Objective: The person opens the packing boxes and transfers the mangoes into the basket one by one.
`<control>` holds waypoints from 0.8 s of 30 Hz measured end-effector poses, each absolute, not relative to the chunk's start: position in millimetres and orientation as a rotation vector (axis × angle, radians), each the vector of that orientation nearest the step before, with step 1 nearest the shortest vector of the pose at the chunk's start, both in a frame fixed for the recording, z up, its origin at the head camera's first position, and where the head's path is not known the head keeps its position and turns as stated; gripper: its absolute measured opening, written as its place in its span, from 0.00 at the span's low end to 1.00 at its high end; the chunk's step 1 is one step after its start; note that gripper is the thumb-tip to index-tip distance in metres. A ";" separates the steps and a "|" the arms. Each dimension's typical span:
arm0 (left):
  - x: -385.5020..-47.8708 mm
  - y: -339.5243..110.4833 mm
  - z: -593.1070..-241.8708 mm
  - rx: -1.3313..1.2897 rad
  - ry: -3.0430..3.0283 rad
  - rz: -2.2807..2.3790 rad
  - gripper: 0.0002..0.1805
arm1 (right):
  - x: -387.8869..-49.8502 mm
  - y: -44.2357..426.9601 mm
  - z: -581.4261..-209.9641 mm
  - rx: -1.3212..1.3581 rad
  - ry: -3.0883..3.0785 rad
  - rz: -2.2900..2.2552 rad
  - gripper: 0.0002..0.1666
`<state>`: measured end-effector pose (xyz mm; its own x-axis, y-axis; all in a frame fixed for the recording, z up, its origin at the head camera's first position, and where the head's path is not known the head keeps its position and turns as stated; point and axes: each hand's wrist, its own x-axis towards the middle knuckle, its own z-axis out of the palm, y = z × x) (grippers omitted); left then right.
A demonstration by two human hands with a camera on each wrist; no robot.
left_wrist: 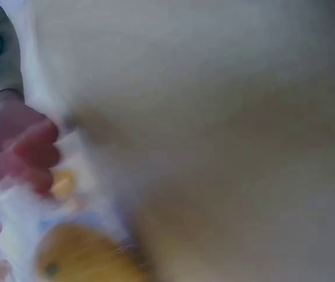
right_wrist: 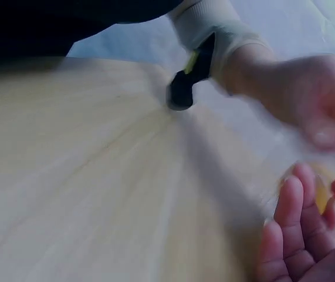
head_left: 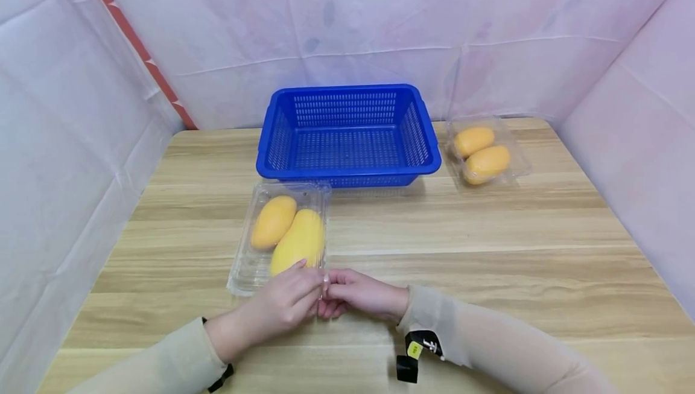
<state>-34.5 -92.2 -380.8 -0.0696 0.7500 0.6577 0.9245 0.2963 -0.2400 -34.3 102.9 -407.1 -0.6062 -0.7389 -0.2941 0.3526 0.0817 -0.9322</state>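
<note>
In the head view a clear plastic clamshell box (head_left: pixel 244 270) lies on the table, left of the middle. Inside it are an orange mango (head_left: pixel 274 222) and a larger yellow mango-like fruit (head_left: pixel 301 240). My left hand (head_left: pixel 288 297) is over the near right corner of the box, fingers bent at its edge. My right hand (head_left: pixel 355 291) meets it there from the right, pinching that edge with curled fingers. The right wrist view has my right hand (right_wrist: pixel 302 241) close up; my left hand (right_wrist: pixel 314 106) is blurred. Blur covers much of the left wrist view.
A blue plastic basket (head_left: pixel 347 174) stands just behind the box, with nothing in it. To its right, near the back edge, lies another clear box (head_left: pixel 518 152) with two orange mangoes (head_left: pixel 487 162). White sheets (head_left: pixel 380 20) hang behind and at both sides of the wooden table (head_left: pixel 461 237).
</note>
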 end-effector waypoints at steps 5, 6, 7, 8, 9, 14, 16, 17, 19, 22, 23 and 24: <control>-35.1 -92.6 -365.9 -1.436 -1.858 -0.412 0.13 | -35.9 104.5 -406.4 -0.336 1.556 -1.630 0.14; -34.1 -93.2 -365.0 -1.446 -1.859 -0.405 0.13 | -37.3 105.3 -405.8 -0.337 1.570 -1.614 0.14; -33.2 -93.8 -364.9 -1.456 -1.857 -0.392 0.13 | -39.5 106.3 -405.0 -0.344 1.596 -1.597 0.15; -32.4 -94.7 -365.5 -1.465 -1.857 -0.379 0.14 | -42.5 107.6 -403.1 -0.346 1.632 -1.585 0.16; -31.7 -95.6 -366.7 -1.474 -1.858 -0.369 0.14 | -47.3 108.8 -401.5 -0.354 1.675 -1.570 0.17; -31.5 -101.1 -374.2 -1.484 -1.859 -0.340 0.13 | -90.3 113.0 -385.4 -0.271 1.909 -1.654 0.22; -31.8 -103.4 -376.1 -1.493 -1.863 -0.330 0.14 | -112.5 111.1 -381.8 -0.187 1.956 -1.740 0.22; -31.8 -104.4 -376.8 -1.498 -1.868 -0.321 0.14 | -122.6 109.9 -381.2 -0.142 1.977 -1.777 0.21; -31.1 -106.2 -377.5 -1.505 -1.880 -0.291 0.14 | -140.2 107.0 -384.6 -0.055 1.981 -1.840 0.20; -30.4 -105.5 -374.9 -1.525 -1.896 -0.242 0.15 | -155.3 105.3 -391.6 0.023 1.953 -1.879 0.19; -30.7 -104.7 -373.2 -1.537 -1.898 -0.234 0.16 | -157.9 105.1 -393.6 0.034 1.944 -1.877 0.18; -31.3 -103.7 -370.7 -1.546 -1.900 -0.226 0.16 | -159.8 104.7 -395.2 0.042 1.926 -1.878 0.18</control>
